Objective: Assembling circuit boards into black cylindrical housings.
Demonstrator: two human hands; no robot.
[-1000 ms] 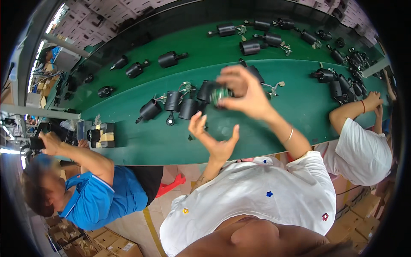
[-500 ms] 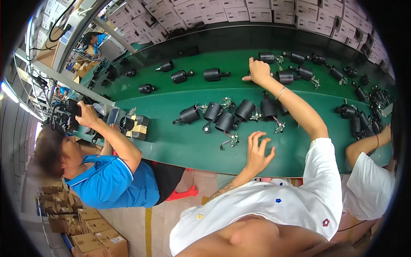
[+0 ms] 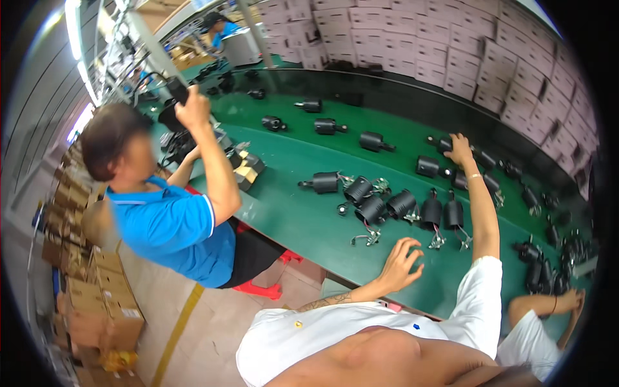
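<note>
Nearest, a person in a white top leans in, the left hand hanging on the near side of a row of black cylinders, its fingers loosely curled, apart and empty. The row lies on a green surface, and thin wires with small metallic parts trail from several cylinders toward that hand. Over to the row's right, on the near side, I can see another person's white sleeve; farther along that way is a heap of black parts. Left of the row, a co-worker in a blue shirt raises a black object. Just beyond the row's right end, the right hand reaches to a single black cylinder, fingers against it; I can't tell whether they grip. Behind everything, well past the row, white cartons stand stacked.
</note>
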